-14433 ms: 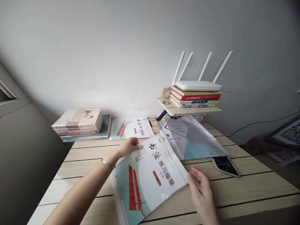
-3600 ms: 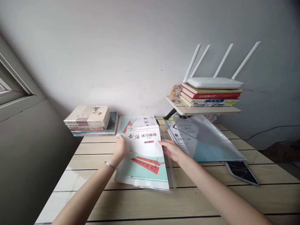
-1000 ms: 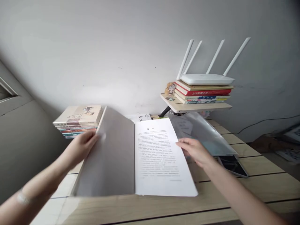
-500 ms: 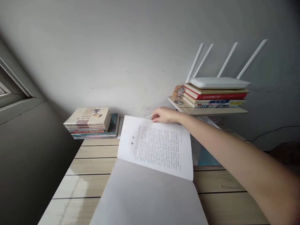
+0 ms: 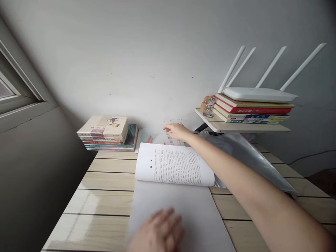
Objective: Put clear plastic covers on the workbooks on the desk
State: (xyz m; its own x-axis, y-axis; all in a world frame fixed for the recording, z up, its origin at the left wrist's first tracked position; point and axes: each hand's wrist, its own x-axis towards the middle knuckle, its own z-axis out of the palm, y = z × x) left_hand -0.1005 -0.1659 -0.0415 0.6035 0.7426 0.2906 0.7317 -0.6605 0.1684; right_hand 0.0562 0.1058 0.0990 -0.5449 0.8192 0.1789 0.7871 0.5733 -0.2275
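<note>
An open book (image 5: pixel 173 168) lies on the table; its upper page carries vertical printed text and bows upward, and its lower page is blank. My right hand (image 5: pixel 177 132) reaches past the upper edge of the book, fingers loosely bent and partly apart, with nothing visible in them. Beneath that hand is a pale printed cover (image 5: pixel 151 137) with red and green shapes, partly hidden by the book. My left hand (image 5: pixel 159 232), blurred by motion, is over the blank page with its fingers somewhat spread; I cannot tell whether it touches the paper.
A stack of books (image 5: pixel 105 131) stands at the back left. On the right, a small raised shelf (image 5: pixel 244 126) holds stacked books (image 5: pixel 254 110) under a white router (image 5: pixel 259 93). A clear plastic sleeve (image 5: pixel 244 157) lies below it on the slatted table (image 5: pixel 105 201).
The text page has dropped from raised and flatter to bowed. My right hand no longer pinches the thin white strip at its top. My left hand has come in from below. The camera view has shifted.
</note>
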